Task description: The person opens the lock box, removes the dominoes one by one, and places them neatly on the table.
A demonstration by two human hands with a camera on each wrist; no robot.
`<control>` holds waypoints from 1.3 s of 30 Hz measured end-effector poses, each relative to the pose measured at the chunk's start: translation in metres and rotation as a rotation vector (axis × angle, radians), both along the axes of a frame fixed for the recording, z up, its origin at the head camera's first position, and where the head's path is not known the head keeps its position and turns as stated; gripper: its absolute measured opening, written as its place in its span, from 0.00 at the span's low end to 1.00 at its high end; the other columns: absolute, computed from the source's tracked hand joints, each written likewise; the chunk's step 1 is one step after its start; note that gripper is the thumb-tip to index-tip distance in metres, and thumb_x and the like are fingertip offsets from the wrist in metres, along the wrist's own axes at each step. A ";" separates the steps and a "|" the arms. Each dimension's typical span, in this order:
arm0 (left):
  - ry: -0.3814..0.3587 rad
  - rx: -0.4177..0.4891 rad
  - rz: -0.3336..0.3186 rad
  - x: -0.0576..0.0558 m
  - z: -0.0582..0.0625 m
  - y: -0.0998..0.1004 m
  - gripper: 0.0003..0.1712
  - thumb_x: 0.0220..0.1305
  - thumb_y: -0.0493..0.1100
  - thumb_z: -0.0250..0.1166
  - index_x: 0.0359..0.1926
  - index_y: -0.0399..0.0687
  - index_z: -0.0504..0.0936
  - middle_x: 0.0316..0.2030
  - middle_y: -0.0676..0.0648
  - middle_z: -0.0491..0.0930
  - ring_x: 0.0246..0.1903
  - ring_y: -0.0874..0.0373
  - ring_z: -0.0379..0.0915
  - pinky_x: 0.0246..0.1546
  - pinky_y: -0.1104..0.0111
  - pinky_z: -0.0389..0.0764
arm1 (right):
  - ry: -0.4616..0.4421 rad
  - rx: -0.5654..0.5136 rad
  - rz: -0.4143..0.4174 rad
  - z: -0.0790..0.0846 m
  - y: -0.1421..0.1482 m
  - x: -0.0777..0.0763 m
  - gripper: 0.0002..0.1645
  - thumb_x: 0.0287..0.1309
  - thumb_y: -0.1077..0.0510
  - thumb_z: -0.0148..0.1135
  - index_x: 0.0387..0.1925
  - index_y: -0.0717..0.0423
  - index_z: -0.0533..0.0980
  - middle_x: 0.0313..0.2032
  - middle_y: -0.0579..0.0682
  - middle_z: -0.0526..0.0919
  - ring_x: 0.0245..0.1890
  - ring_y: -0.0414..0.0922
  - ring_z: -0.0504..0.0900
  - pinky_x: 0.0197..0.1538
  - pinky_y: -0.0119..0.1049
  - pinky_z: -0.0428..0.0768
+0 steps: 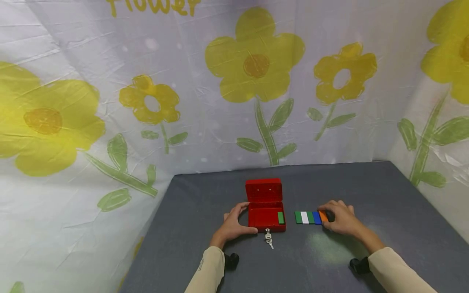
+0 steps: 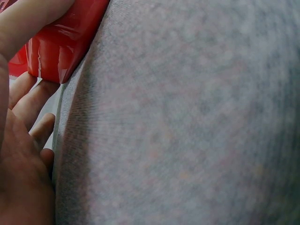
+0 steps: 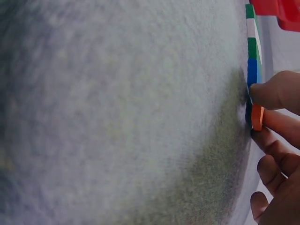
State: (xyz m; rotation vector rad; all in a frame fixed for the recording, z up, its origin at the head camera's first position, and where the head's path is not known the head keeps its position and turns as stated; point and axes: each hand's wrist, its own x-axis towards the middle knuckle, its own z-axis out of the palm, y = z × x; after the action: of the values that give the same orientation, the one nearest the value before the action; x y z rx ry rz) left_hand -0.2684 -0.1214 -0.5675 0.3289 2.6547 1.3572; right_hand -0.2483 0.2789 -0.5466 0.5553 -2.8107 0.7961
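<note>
A small red cash box stands on the table with its lid raised. Inside, at the right end, lies a green tile. My left hand grips the box's left side, thumb at the front and fingers toward the back. To the right of the box runs a row of flat tiles: green, a white tile, green, then a blue tile. At the row's right end my right hand pinches an orange tile between thumb and fingers. Something dark under that hand is unclear.
Keys hang from the lock at the box's front. The grey table reaches back to a flower-printed cloth. Dark wrist cameras sit below both hands, at the beige sleeves.
</note>
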 end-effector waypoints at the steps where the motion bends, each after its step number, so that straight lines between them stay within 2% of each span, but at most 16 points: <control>1: 0.000 -0.002 0.001 0.000 -0.001 0.000 0.55 0.43 0.60 0.82 0.73 0.67 0.65 0.73 0.51 0.69 0.67 0.46 0.54 0.62 0.42 0.66 | -0.003 0.002 0.000 0.000 0.000 0.000 0.27 0.48 0.60 0.75 0.53 0.57 0.83 0.48 0.54 0.84 0.46 0.52 0.73 0.41 0.44 0.52; 11: -0.007 -0.006 0.008 -0.003 -0.005 -0.001 0.55 0.43 0.61 0.82 0.72 0.69 0.66 0.73 0.51 0.69 0.67 0.47 0.54 0.61 0.42 0.67 | -0.009 0.023 0.007 0.002 -0.002 0.000 0.28 0.47 0.59 0.76 0.54 0.56 0.82 0.49 0.54 0.83 0.48 0.53 0.73 0.42 0.45 0.54; 19: -0.020 -0.008 0.023 -0.003 -0.005 -0.001 0.54 0.42 0.61 0.82 0.72 0.71 0.66 0.73 0.51 0.69 0.66 0.47 0.55 0.62 0.41 0.67 | 0.043 -0.024 0.016 0.005 -0.009 -0.004 0.25 0.52 0.59 0.74 0.53 0.57 0.82 0.48 0.52 0.85 0.44 0.48 0.72 0.41 0.43 0.53; 26: -0.008 -0.016 0.021 -0.003 -0.007 -0.001 0.55 0.43 0.61 0.82 0.72 0.70 0.66 0.73 0.52 0.69 0.67 0.47 0.54 0.62 0.41 0.66 | 0.082 -0.082 0.053 0.006 -0.023 -0.007 0.24 0.54 0.60 0.74 0.53 0.59 0.81 0.48 0.53 0.86 0.43 0.49 0.73 0.43 0.44 0.54; 33: -0.020 -0.017 0.033 -0.003 -0.008 -0.001 0.54 0.42 0.61 0.82 0.71 0.72 0.66 0.73 0.51 0.68 0.66 0.47 0.55 0.62 0.40 0.67 | 0.105 -0.121 0.096 0.004 -0.042 -0.009 0.21 0.56 0.58 0.73 0.52 0.58 0.82 0.46 0.51 0.86 0.35 0.44 0.69 0.43 0.43 0.53; 39: -0.017 -0.012 0.030 -0.003 -0.008 -0.001 0.54 0.42 0.61 0.82 0.71 0.72 0.66 0.73 0.51 0.69 0.65 0.47 0.55 0.61 0.40 0.68 | 0.118 -0.139 0.142 0.003 -0.057 -0.012 0.21 0.55 0.58 0.74 0.52 0.56 0.83 0.47 0.49 0.87 0.41 0.46 0.74 0.44 0.42 0.54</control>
State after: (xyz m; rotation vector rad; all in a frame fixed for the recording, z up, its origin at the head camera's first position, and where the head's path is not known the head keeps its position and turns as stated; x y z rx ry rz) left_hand -0.2713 -0.1222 -0.5756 0.2758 2.6632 1.3452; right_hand -0.2599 0.2220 -0.5431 0.7589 -2.6080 0.9438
